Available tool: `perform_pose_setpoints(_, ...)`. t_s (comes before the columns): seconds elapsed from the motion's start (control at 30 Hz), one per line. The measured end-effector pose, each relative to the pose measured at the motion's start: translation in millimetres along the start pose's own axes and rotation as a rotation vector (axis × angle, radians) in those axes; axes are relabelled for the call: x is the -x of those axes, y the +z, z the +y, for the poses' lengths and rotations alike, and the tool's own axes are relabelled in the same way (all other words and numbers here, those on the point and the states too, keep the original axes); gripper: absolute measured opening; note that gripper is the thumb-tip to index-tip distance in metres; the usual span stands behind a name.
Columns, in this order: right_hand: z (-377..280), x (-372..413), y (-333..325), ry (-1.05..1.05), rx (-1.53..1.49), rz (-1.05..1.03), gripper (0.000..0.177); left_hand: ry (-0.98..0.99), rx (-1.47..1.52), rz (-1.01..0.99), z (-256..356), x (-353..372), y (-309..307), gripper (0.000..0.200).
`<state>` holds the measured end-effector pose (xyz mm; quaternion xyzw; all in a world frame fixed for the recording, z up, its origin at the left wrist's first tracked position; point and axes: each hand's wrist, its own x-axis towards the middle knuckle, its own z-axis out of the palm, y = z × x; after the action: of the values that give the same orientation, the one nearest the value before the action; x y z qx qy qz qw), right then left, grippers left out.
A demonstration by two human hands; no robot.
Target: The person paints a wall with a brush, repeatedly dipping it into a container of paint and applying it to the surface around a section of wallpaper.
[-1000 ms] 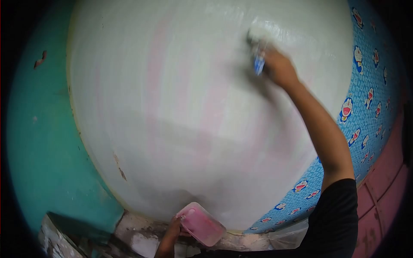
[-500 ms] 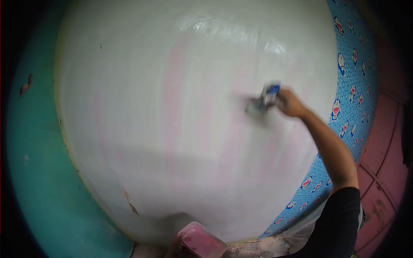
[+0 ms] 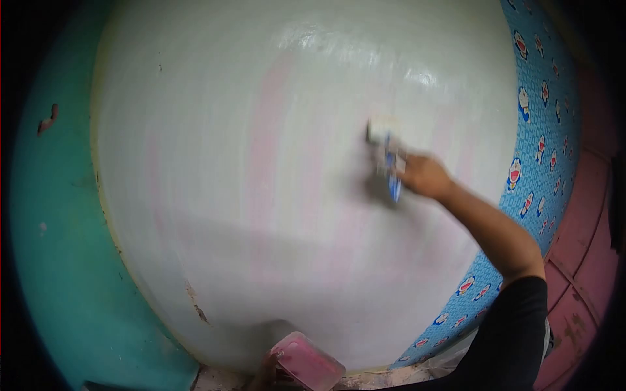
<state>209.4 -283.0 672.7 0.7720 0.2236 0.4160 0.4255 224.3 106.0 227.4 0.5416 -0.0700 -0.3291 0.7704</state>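
My right hand (image 3: 422,174) is wrapped round the blue and white handle of a paint brush (image 3: 392,163). Its pale bristles point up against the white wall (image 3: 208,176), which shows faint pink streaks, and the brush is slightly blurred. Near the bottom edge, my left hand (image 3: 266,373) is dark and partly hidden beside a pink rectangular container (image 3: 308,360). It holds that container tilted in front of the foot of the wall.
A green wall (image 3: 62,260) stands on the left. Blue patterned wallpaper (image 3: 531,124) runs down the right side, beside a pink panelled surface (image 3: 580,260). Clear plastic sheeting (image 3: 450,360) lies at the lower right.
My right hand has moved slightly left and down. The brush has turned from bristles pointing down-left to bristles pointing up. The container stays nearly where it was.
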Motion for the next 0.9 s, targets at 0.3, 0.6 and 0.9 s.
perform_pose_setpoints(0.3, 14.8, -46.7, -42.2, 0.125, -0.841, 0.053, 0.013, -0.017, 0.019, -0.004, 8.3, -10.6, -0.6, 0.059)
perform_pose_setpoints(0.6, 132.7, -134.3, -73.0, 0.583, -0.587, 0.652, 0.023, 0.053, -0.019, 0.017, 11.8, -2.3, -3.5, 0.055)
perform_pose_setpoints(0.9, -138.9, -20.5, 28.7, 0.11, -0.323, -0.083, 0.034, 0.06, 0.041, 0.127, 0.9, 24.1, -62.7, 0.048)
